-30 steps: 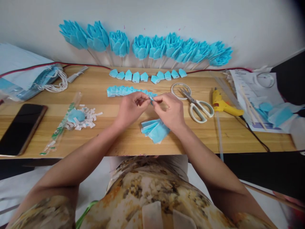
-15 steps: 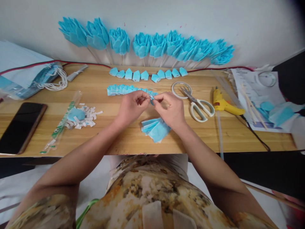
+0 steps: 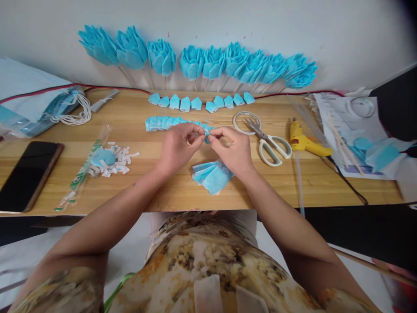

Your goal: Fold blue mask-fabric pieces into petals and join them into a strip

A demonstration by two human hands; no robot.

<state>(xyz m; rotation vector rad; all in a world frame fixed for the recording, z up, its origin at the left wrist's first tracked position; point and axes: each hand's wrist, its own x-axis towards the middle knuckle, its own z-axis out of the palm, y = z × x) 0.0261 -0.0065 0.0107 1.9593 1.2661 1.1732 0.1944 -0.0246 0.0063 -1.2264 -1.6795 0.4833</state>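
Note:
Between their fingertips, my left hand [image 3: 180,143] and my right hand [image 3: 232,148] pinch a small blue fabric piece [image 3: 206,131] from both sides. The fingers cover most of it, so its shape is hard to make out. Just below my right hand lies a fanned stack of blue fabric pieces [image 3: 213,177]. Behind my left hand runs an overlapping row of folded blue petals [image 3: 163,123], partly hidden by the hands. Farther back, several separate folded petals [image 3: 185,104] stand in a line.
Blue fabric flowers [image 3: 163,57] on sticks lean against the wall. To the right lie a tape roll [image 3: 237,126], scissors [image 3: 273,150] and a yellow glue gun [image 3: 308,141]. At left are white paper strips [image 3: 122,163], a phone [image 3: 30,176] and a bag of blue sheets [image 3: 48,113].
Both hands stay almost in place, still pinching the small blue piece. The whole view has shifted slightly.

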